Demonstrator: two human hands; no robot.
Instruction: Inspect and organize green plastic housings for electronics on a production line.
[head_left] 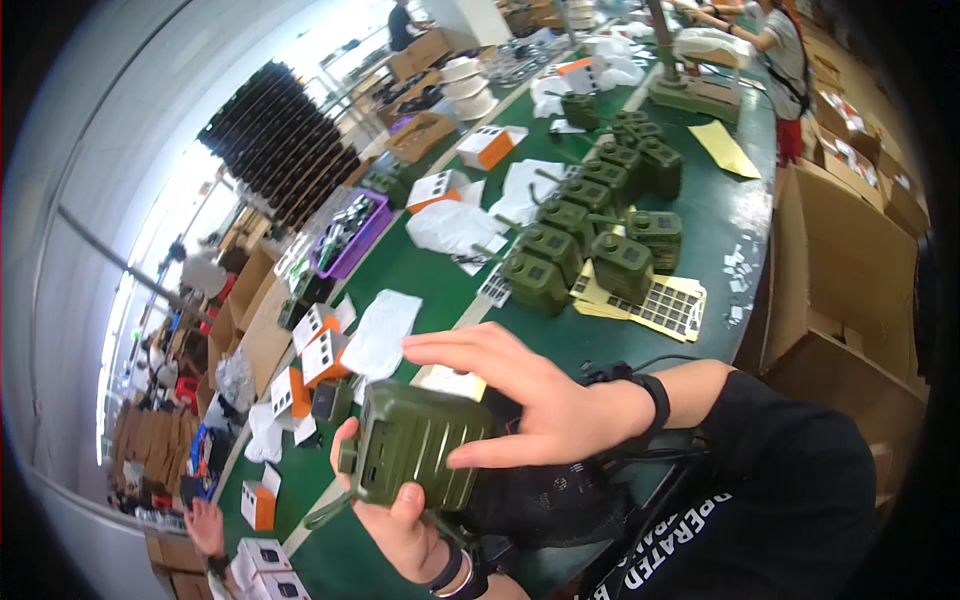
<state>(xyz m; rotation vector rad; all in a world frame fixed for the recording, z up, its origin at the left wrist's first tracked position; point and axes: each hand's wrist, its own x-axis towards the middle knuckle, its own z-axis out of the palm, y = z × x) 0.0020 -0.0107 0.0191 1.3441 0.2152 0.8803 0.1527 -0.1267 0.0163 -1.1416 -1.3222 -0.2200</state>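
Observation:
A ribbed, dark green device shaped like a small jerrycan (425, 440) lies tilted in front of me, with a knob and a strap loop at its left end. My left hand (400, 535) grips it from below, thumb on the lower edge. Over its right side reaches my right hand (545, 405), fingers stretched out and apart; the thumb tip appears to rest on the ribbed face. Just beyond, several similar green jerrycan-shaped devices (535, 280) stand in rows. Sheets of dark square stickers (665, 308) lie beside and partly under them.
The green table (400, 265) carries orange-and-white boxes (325, 355), white bags (383, 333) and a purple basket (357, 240). Another person's hand (207, 527) shows at the lower left. A large cardboard box (840, 265) stands off the right edge; someone (785, 50) is beyond it.

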